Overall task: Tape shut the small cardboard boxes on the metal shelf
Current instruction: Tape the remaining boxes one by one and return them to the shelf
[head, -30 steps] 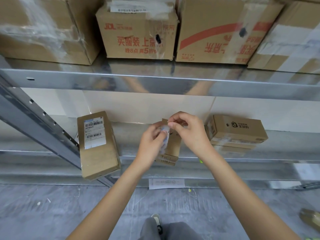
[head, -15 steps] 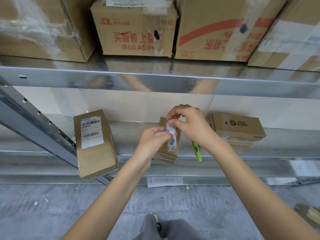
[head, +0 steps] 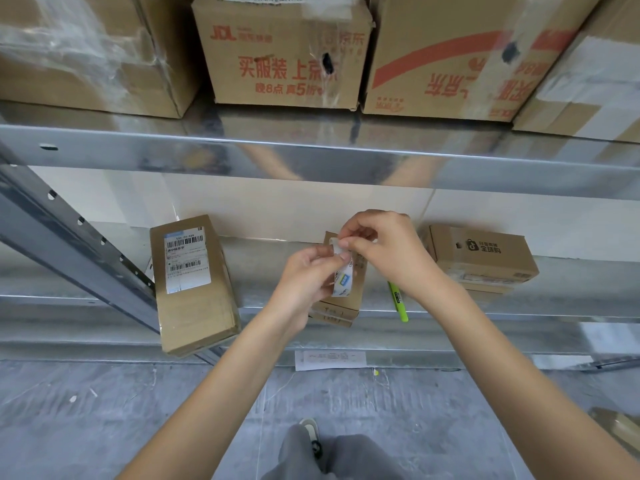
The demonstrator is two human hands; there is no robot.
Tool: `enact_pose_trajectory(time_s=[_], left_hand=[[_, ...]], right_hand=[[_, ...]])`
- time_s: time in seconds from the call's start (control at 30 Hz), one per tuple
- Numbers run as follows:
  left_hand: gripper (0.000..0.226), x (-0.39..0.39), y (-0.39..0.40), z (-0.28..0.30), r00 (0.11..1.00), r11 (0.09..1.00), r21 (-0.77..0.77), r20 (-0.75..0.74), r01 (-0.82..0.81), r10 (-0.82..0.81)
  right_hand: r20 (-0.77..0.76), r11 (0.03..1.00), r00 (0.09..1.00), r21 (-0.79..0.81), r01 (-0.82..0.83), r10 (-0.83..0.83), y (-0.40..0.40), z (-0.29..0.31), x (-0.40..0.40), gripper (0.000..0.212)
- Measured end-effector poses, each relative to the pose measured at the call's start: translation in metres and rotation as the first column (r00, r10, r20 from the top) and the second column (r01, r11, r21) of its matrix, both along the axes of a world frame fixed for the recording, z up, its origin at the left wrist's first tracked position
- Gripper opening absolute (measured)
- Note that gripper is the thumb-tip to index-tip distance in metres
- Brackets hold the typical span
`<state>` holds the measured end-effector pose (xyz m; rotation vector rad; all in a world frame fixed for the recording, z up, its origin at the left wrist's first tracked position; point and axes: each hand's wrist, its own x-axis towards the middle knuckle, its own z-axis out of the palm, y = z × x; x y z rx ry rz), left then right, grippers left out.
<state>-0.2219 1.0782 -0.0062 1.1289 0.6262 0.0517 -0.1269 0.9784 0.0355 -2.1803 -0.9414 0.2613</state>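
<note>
Above shelf edge, both hands pinch tape roll.

at twelve o'clock, on the upper shelf level, a row of large cardboard cartons: a jdl carton with red print and a dark hole in its face, a carton with a red swoosh touching its right side, a plastic-wrapped carton at ten o'clock and a carton with white patches at two o'clock. just right of centre a yellow-green highlighter lies on the lower level. at six o'clock, grey trousers and a shoe over the grey concrete floor. a white paper slip sits just below centre.
</note>
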Motion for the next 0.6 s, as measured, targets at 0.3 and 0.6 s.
enact_pose_trajectory(time_s=[0.3, 0.6], left_hand=[[0.029, 0.004, -0.006, -0.007, 0.992, 0.988, -0.106, 0.045, -0.115, 0.121], [0.018, 0.005, -0.015, -0.017, 0.974, 0.954, -0.243, 0.098, -0.175, 0.203]], right_hand=[[-0.336, 0.931, 0.921, 0.232, 0.282, -0.196, -0.008, -0.017, -0.013, 0.005], [-0.503, 0.802, 0.809, 0.324, 0.501, -0.302, -0.005, -0.028, -0.026, 0.013]])
